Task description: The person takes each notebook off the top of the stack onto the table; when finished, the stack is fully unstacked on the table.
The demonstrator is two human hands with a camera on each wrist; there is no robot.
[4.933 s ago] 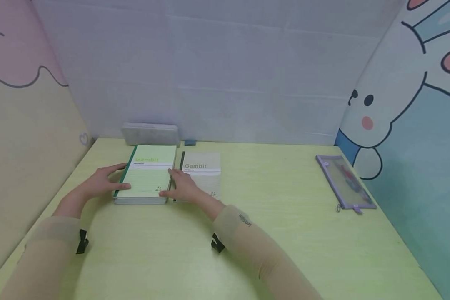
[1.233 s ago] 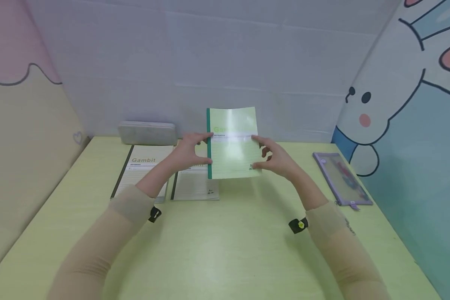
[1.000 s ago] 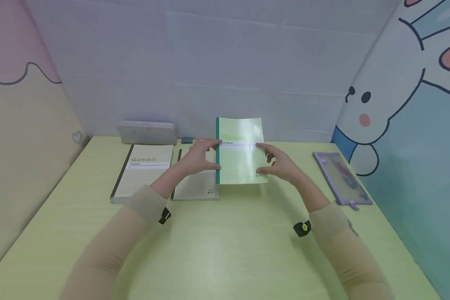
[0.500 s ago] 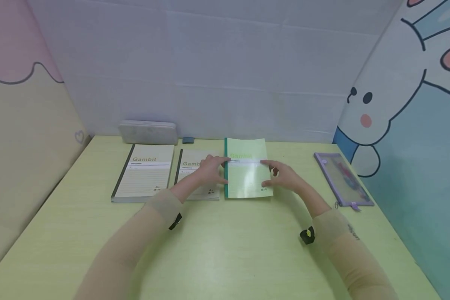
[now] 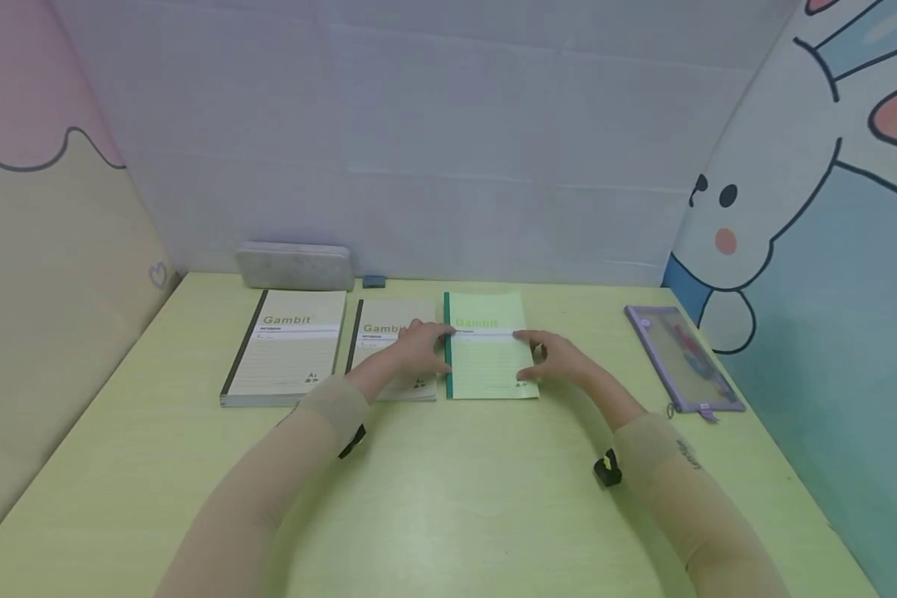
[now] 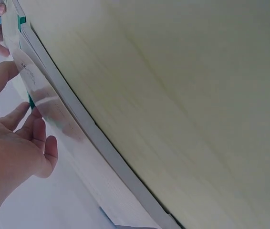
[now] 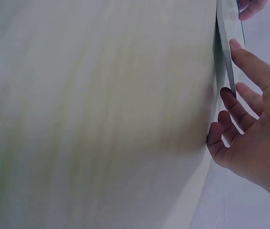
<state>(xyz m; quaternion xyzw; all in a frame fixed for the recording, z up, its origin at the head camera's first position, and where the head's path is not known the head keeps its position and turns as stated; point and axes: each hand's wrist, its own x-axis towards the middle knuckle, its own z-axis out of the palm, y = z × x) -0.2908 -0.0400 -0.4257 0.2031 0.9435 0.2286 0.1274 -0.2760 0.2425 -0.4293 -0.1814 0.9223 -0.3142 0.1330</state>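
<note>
You had both arms stretched forward across the table [image 5: 419, 498], forearms in beige sleeves, with a hand at each long edge of the green notebook [image 5: 489, 357]. Your left hand [image 5: 417, 345] lay at the dark green spine, fingers extended and relaxed, touching the edge rather than clasping it; part of that hand rested over the middle grey notebook [image 5: 389, 332] just beside it. Your right hand [image 5: 556, 359] sat at the opposite edge, fingers loosely spread, thumb tip against the cover's edge, its grip released. The green notebook lay flat near the table's far edge, about midway along it, cover up, touching or nearly touching the middle grey notebook. A larger grey notebook [image 5: 287, 349] lay further toward the far left corner, with a grey case [image 5: 295, 266] behind it at the far edge. A purple mesh pouch [image 5: 680, 357] lay well apart by the right edge.
</note>
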